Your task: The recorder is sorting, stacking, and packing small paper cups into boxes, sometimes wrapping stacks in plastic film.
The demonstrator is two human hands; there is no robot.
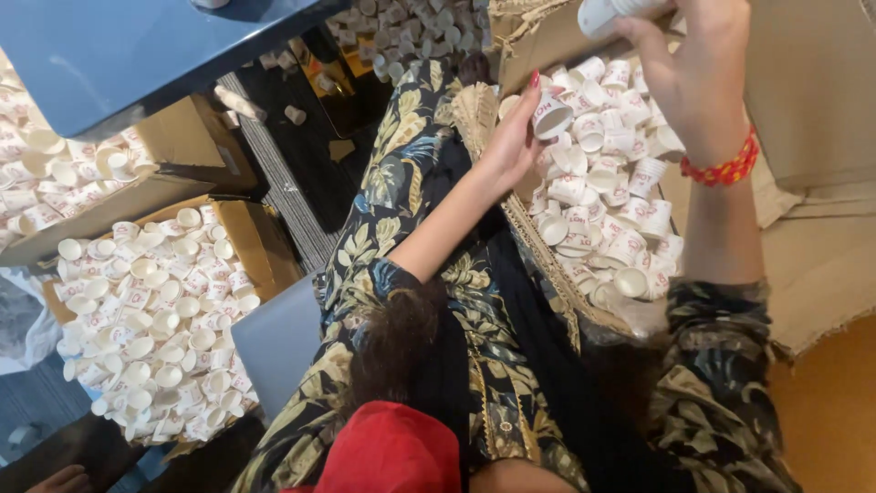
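Two hands over cardboard box [547, 265] of loose cups: left hand [513, 137] pinches single paper cup [551, 119], right hand [689, 68] grips cup stack [610, 13] near far edge.

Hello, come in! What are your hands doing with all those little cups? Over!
Left hand shut on one paper cup. Right hand shut on stack of cups, raised. Loose cups fill cardboard box below. Nothing blocking.
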